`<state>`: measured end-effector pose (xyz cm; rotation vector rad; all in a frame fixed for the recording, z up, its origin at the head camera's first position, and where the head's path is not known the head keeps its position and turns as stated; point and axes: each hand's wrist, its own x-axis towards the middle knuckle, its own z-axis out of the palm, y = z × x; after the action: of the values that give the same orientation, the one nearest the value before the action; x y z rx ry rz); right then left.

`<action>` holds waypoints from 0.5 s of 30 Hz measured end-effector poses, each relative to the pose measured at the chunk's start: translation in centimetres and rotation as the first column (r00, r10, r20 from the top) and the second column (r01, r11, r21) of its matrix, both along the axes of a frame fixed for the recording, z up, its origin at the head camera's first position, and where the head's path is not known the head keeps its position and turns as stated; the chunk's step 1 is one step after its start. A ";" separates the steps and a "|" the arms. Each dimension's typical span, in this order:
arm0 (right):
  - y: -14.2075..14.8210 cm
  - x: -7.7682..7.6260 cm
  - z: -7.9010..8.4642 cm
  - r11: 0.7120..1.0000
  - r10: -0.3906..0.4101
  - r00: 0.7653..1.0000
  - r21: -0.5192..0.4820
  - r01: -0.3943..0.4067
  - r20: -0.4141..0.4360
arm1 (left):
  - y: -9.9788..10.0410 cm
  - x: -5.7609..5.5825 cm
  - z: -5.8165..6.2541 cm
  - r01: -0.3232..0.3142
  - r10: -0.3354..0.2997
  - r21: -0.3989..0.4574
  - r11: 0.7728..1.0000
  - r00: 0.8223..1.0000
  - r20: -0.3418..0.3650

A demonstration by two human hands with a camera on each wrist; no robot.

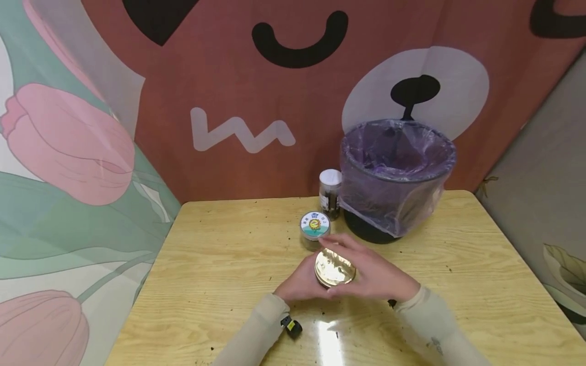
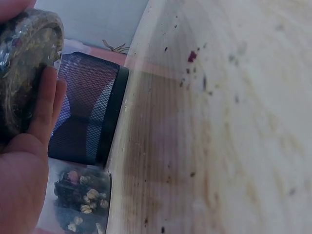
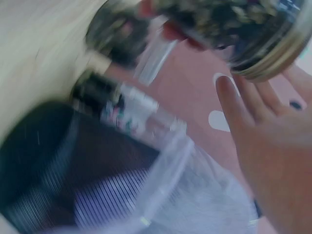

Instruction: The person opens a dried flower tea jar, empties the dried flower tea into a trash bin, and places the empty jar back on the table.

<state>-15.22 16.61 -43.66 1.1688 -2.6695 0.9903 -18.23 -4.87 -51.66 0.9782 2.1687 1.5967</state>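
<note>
My left hand (image 1: 299,282) grips a clear jar (image 3: 214,24) packed with dark and pale dried bits, perhaps dried flowers or tea. The jar's gold lid (image 1: 335,268) faces up towards the head camera. Across that lid spans my right hand (image 1: 375,272), its thumb at the near edge and fingers at the far edge. The left wrist view shows the jar's base (image 2: 29,63) with left fingers (image 2: 46,97) along it. Just behind the hands stands a second jar (image 1: 315,226) with a printed white and teal lid.
Behind stands a tall clear jar (image 1: 330,193) with a white lid and dark contents. At its right is a black mesh bin (image 1: 371,229) lined with a purple bag (image 1: 398,195). Dark crumbs dot the wooden table (image 1: 229,244). A patterned cloth (image 1: 229,91) hangs at the back.
</note>
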 end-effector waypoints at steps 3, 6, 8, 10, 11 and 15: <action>-0.5 0.3 -0.4 0.990 -0.097 0.988 0.087 0.108 -0.122 | -0.1 -0.1 -0.1 -0.004 0.004 0.010 1.000 1.000 0.006; -0.9 0.4 -0.6 0.974 -0.130 0.963 0.153 0.169 -0.235 | -0.1 0.0 -0.1 -0.005 0.005 -0.012 1.000 1.000 0.003; -1.0 0.5 -0.5 0.971 -0.128 0.958 0.163 0.173 -0.256 | -0.1 0.0 0.0 -0.005 0.005 -0.028 1.000 1.000 0.014; -0.9 0.5 -0.3 0.975 -0.110 0.966 0.163 0.151 -0.233 | 0.0 0.2 0.1 0.000 0.001 -0.036 0.999 1.000 0.028; -0.8 0.4 -0.1 0.977 -0.099 0.973 0.162 0.135 -0.210 | 0.0 0.2 0.1 0.002 -0.001 -0.037 0.999 0.999 0.036; -0.3 0.2 0.4 0.985 -0.051 0.992 0.155 0.069 -0.113 | 0.2 0.3 0.3 0.009 -0.008 -0.026 1.000 0.999 0.038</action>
<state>-14.97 16.27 -43.26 1.1257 -2.7199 0.6944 -17.91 -4.64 -51.40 0.9408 2.1522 1.5656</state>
